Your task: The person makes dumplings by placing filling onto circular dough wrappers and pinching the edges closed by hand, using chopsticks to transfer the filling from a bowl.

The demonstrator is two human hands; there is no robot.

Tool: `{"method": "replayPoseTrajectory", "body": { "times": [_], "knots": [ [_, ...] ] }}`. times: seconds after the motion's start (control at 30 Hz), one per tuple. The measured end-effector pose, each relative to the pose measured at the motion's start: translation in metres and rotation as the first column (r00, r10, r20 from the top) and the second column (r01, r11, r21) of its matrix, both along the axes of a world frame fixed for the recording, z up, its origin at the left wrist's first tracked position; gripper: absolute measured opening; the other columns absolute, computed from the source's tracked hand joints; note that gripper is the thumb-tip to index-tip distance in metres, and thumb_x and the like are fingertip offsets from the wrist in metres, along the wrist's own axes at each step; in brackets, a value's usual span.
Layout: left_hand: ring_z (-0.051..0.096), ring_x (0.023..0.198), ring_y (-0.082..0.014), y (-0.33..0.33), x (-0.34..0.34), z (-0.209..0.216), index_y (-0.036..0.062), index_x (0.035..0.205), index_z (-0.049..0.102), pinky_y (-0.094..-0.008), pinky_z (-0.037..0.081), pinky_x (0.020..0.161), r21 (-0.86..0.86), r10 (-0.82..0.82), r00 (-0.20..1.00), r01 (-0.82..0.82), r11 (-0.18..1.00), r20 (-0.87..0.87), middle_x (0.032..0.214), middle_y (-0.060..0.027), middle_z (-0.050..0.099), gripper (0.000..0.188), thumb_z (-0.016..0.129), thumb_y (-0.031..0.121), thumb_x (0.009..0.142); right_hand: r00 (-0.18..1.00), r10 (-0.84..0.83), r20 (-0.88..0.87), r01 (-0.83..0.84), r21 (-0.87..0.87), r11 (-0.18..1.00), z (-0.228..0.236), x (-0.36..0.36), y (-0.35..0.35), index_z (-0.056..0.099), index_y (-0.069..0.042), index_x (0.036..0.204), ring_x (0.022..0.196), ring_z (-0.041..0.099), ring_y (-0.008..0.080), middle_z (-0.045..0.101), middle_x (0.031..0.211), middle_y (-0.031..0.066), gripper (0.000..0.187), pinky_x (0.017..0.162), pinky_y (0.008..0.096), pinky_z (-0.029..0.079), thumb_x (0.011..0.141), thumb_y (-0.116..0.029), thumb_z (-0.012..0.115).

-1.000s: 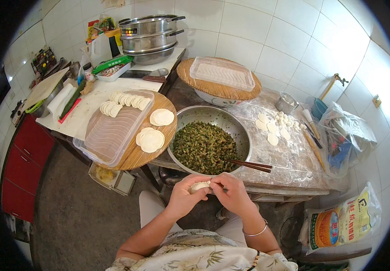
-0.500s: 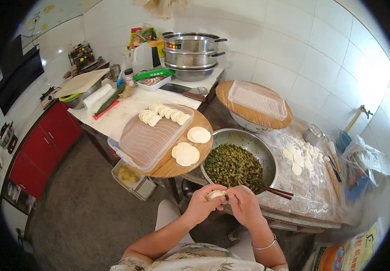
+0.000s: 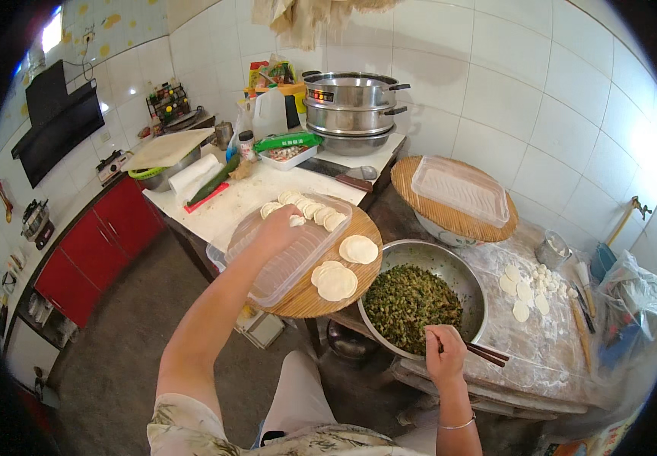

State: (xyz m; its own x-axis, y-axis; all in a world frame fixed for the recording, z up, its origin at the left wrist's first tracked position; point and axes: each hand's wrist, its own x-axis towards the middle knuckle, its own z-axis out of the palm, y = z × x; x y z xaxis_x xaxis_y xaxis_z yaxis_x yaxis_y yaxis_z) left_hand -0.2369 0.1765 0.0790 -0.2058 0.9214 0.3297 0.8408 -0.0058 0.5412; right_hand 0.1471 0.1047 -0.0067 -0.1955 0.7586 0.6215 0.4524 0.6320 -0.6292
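Over the clear ridged plastic tray (image 3: 264, 266), my left hand (image 3: 277, 228) has its fingers closed on a pale folded dumpling (image 3: 296, 220), partly hidden by the hand. A row of finished dumplings (image 3: 321, 210) lies just beyond it. Two stacks of round dough wrappers, a nearer one (image 3: 334, 282) and a farther one (image 3: 359, 249), sit on the round woven board (image 3: 370, 228) beside the tray. My right hand (image 3: 445, 356) is closed at the near rim of a steel bowl (image 3: 480, 292) of chopped green filling (image 3: 412, 304). Something small and dark shows in its fingers. Chopsticks (image 3: 488, 354) rest beside it.
On the floury table (image 3: 496, 304) to the right lie loose wrappers (image 3: 521, 292), dough pieces (image 3: 547, 280) and a rolling pin (image 3: 579, 334). A lidded basin with a woven cover (image 3: 404, 178) stands behind. Stacked steamers (image 3: 351, 102) and a cleaver (image 3: 336, 171) are on the back table.
My hands have parted. The left has carried the dumpling out to the tray at the left; the right has moved slightly right, to the bowl's near rim. The view has tilted up.
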Motion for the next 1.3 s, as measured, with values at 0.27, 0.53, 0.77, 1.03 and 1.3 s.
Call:
{"method": "replayPoseTrajectory", "body": {
  "times": [0.27,0.53,0.77,1.03,1.3],
  "knots": [
    [0.066,0.072,-0.0224,0.059,-0.039,-0.038,0.0034,0.101,0.063,-0.0336,0.052,0.061,-0.186,-0.045,0.999,0.042,0.982,-0.010,0.092,-0.0187,0.065,0.028,0.065,0.013,0.075,0.999,-0.026,0.031,0.028,-0.066,0.997,-0.011,0.000,0.003,0.065,0.000,0.087,0.070,0.062,0.0289,0.064,0.082,0.0148,0.009,0.061,0.0348,0.050,0.084,-0.008,0.060],
    [0.062,0.092,-0.0317,0.061,-0.040,-0.046,0.0041,0.101,0.064,-0.0389,0.048,0.081,-0.137,-0.039,0.991,0.022,0.990,-0.127,0.097,-0.0184,0.065,0.026,0.062,0.014,0.077,0.997,-0.039,0.067,0.044,-0.075,0.996,-0.009,-0.003,0.001,0.066,-0.002,0.084,0.071,0.063,0.0281,0.065,0.081,0.0133,0.009,0.061,0.0345,0.051,0.084,-0.010,0.061],
    [0.062,0.090,-0.0312,0.045,0.005,-0.016,0.0031,0.100,0.065,-0.0385,0.049,0.079,0.112,-0.039,0.982,0.061,0.992,-0.183,0.100,-0.0183,0.064,0.024,0.059,0.008,0.078,0.998,-0.043,0.039,0.045,-0.055,0.997,-0.011,-0.003,0.002,0.066,-0.003,0.085,0.069,0.063,0.0276,0.066,0.081,0.0120,0.009,0.059,0.0336,0.050,0.083,-0.010,0.061],
    [0.061,0.092,-0.0336,0.076,0.086,-0.040,0.0042,0.103,0.065,-0.0404,0.050,0.078,-0.185,-0.383,0.812,0.335,0.924,-0.441,0.100,-0.0178,0.064,0.025,0.051,0.007,0.082,0.999,-0.022,-0.043,0.024,0.032,0.999,-0.006,0.000,-0.006,0.066,-0.001,0.086,0.066,0.062,0.0283,0.065,0.078,0.0131,0.007,0.058,0.0346,0.050,0.082,-0.006,0.062],
    [0.060,0.095,-0.0318,0.095,0.090,-0.053,0.0127,0.105,0.065,-0.0429,0.048,0.078,-0.332,-0.342,0.793,0.187,0.924,-0.504,0.103,-0.0150,0.062,0.026,0.052,0.010,0.082,0.991,-0.135,-0.022,0.136,0.032,0.990,-0.023,0.037,-0.048,0.065,-0.003,0.084,0.060,0.058,0.0280,0.063,0.073,0.0116,0.005,0.055,0.0336,0.047,0.081,-0.007,0.063]
  ]
}}
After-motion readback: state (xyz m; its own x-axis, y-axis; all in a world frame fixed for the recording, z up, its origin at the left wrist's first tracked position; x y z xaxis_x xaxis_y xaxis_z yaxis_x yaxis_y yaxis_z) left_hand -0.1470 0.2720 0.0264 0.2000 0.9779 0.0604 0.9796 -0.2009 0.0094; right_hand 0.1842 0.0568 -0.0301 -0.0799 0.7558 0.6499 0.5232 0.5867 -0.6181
